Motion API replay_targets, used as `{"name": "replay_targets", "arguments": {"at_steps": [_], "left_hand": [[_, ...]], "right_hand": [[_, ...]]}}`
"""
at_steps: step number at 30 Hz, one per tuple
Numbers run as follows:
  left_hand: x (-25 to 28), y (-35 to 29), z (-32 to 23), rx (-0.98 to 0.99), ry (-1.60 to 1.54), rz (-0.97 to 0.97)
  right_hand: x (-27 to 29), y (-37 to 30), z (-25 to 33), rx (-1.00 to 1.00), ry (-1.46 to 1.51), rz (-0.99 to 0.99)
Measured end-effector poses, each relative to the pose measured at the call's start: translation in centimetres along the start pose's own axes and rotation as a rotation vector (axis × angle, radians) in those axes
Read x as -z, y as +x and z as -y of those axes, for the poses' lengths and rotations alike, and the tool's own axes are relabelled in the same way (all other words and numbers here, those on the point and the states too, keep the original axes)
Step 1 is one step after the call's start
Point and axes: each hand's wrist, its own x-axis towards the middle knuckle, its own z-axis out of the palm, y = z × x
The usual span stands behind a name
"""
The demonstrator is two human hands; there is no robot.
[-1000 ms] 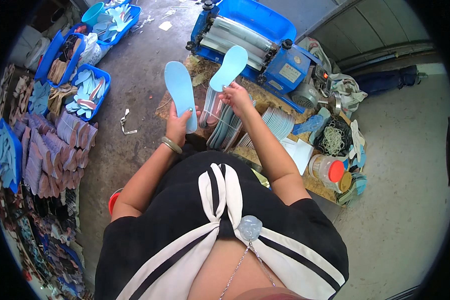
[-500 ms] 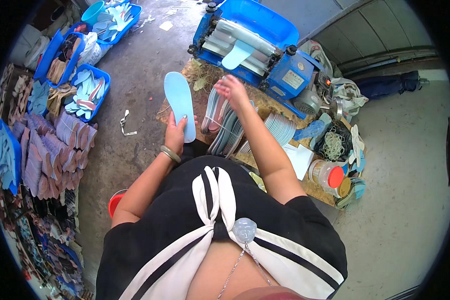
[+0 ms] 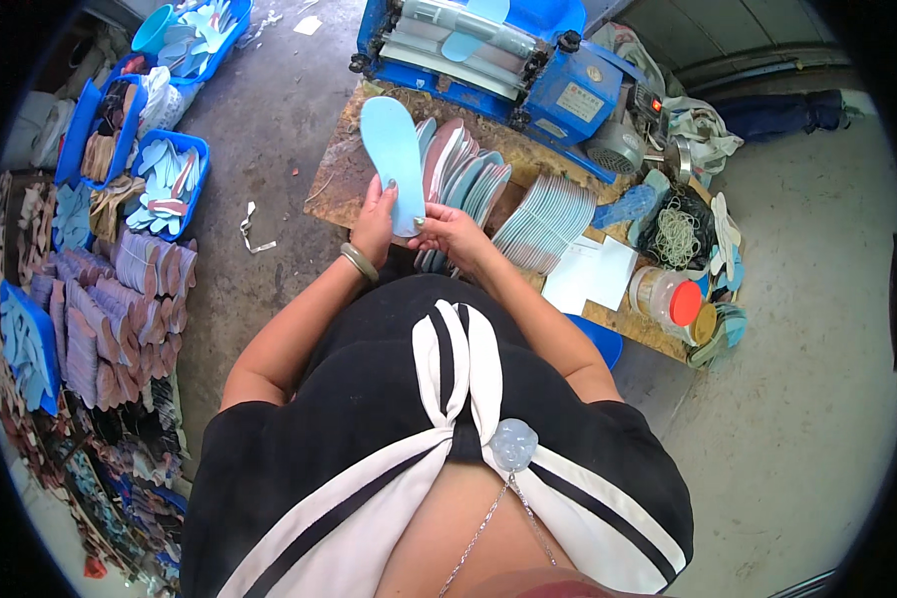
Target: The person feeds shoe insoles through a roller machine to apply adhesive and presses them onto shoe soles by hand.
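A light blue insole [image 3: 391, 145] is held up in front of me, its wide end pointing away. My left hand [image 3: 375, 224] grips its left edge near the heel, thumb on top. My right hand [image 3: 450, 237] pinches the heel end from the right. Just beyond, bundles of insoles [image 3: 463, 171] in blue and pink stand on edge on the worn wooden table [image 3: 334, 184]. Farther off, a blue roller machine [image 3: 568, 95] has another light blue insole [image 3: 460, 46] lying across its rollers.
A tied row of insoles [image 3: 543, 224], white paper [image 3: 576, 274] and a red-lidded jar [image 3: 668, 297] lie right on the table. To the left, blue baskets [image 3: 201, 164] hold insoles beside stacked purplish bundles [image 3: 95, 319]. A white strip [image 3: 254, 231] lies on the floor.
My right hand has come down from near the machine to the insole's heel end. The insole has shifted up and right with my left hand. The insole on the rollers has moved farther back.
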Motion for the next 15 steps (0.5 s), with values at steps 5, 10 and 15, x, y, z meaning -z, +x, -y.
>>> {"name": "replay_targets", "arguments": {"at_steps": [5, 10, 15], "left_hand": [[0.4, 0.0, 0.2, 0.049, 0.052, -0.062], [4.1, 0.9, 1.4, 0.041, 0.248, -0.126], [3.4, 0.2, 0.7, 0.114, 0.285, -0.138]], "right_hand": [[0.2, -0.1, 0.0, 0.071, 0.040, -0.158], [0.6, 0.2, 1.0, 0.146, 0.070, -0.219], [0.3, 0.1, 1.4, 0.146, 0.034, -0.236]]}}
